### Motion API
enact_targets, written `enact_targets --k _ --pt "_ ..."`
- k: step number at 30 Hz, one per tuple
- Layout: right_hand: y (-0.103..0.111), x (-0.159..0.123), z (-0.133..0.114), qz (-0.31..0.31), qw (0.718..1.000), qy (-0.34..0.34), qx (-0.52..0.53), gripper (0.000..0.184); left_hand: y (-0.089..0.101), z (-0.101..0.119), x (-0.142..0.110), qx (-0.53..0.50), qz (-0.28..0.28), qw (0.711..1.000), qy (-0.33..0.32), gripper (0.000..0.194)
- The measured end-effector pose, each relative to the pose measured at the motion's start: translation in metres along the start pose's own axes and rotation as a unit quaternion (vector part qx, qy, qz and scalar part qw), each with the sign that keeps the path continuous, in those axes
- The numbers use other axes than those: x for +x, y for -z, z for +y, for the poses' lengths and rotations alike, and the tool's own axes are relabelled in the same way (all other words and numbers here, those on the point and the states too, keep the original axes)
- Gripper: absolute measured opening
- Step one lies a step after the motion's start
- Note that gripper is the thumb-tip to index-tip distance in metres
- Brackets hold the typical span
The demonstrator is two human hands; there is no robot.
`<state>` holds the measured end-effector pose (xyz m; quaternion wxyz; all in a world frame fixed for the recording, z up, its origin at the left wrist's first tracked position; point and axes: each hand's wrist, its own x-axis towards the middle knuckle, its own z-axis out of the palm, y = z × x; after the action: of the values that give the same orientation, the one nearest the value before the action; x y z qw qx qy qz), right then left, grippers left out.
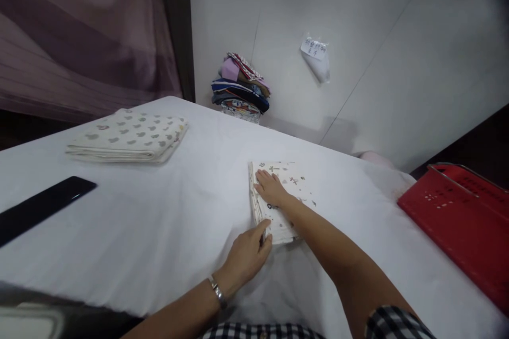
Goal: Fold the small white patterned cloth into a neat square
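A folded white cloth (290,175) with small printed figures lies on the white-covered table in front of me. My right hand (271,189) rests flat on its upper face near the left edge, fingers stretched out. At the near left corner, my left hand (247,251) has its thumb and fingers around the folded layers; the fingertips on the underside are partly hidden. A metal-banded watch (217,291) circles my left wrist. Farther left lies another folded white cloth (131,135), printed with grey shapes.
A black phone-like slab (43,206) lies at the table's left. The white table cover (191,212) reaches past the cloths. A red plastic basket (457,222) stands at the right edge. Beyond the far edge are stacked folded clothes (240,87) and a labelled plastic bag (316,58).
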<state>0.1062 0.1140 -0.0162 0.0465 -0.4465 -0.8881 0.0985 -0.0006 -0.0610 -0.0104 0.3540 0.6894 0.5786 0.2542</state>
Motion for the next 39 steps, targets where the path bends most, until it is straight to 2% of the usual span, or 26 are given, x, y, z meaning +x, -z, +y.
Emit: enact_targets --k 11,14,18,22,25,28,33,36,39 --pt "0.002 0.014 -0.006 -0.012 1.000 -0.002 0.012 0.055 0.001 0.000 0.001 -0.015 -0.012 1.000 0.017 0.049" --pt "0.017 0.017 0.009 -0.002 1.000 -0.007 0.021 0.056 0.001 -0.001 0.001 -0.015 -0.010 1.000 0.012 0.049" --pt "0.030 0.023 0.041 0.022 0.996 -0.086 -0.004 0.058 -0.002 -0.006 0.002 -0.022 -0.011 1.000 0.012 0.049" --pt "0.019 0.028 0.064 0.000 0.991 -0.134 -0.025 0.061 -0.003 -0.009 0.004 -0.026 -0.014 0.999 0.018 0.050" --pt "0.010 0.030 0.068 -0.002 0.990 -0.136 -0.027 0.062 -0.002 -0.009 0.005 -0.030 -0.022 0.999 0.027 0.050" --pt "0.014 0.028 0.069 -0.011 0.991 -0.130 -0.005 0.064 -0.002 -0.008 0.004 -0.030 -0.022 0.999 0.028 0.049" --pt "0.029 0.005 0.086 0.022 0.987 -0.161 -0.014 0.065 -0.001 -0.006 0.002 -0.019 -0.012 1.000 0.013 0.047" --pt "0.023 -0.009 0.101 0.017 0.978 -0.207 -0.035 0.062 -0.002 -0.005 0.001 -0.007 -0.005 1.000 0.006 0.047" --pt "0.014 -0.013 0.113 0.019 0.977 -0.213 0.001 0.061 -0.003 -0.006 0.001 0.000 -0.002 1.000 0.007 0.046"
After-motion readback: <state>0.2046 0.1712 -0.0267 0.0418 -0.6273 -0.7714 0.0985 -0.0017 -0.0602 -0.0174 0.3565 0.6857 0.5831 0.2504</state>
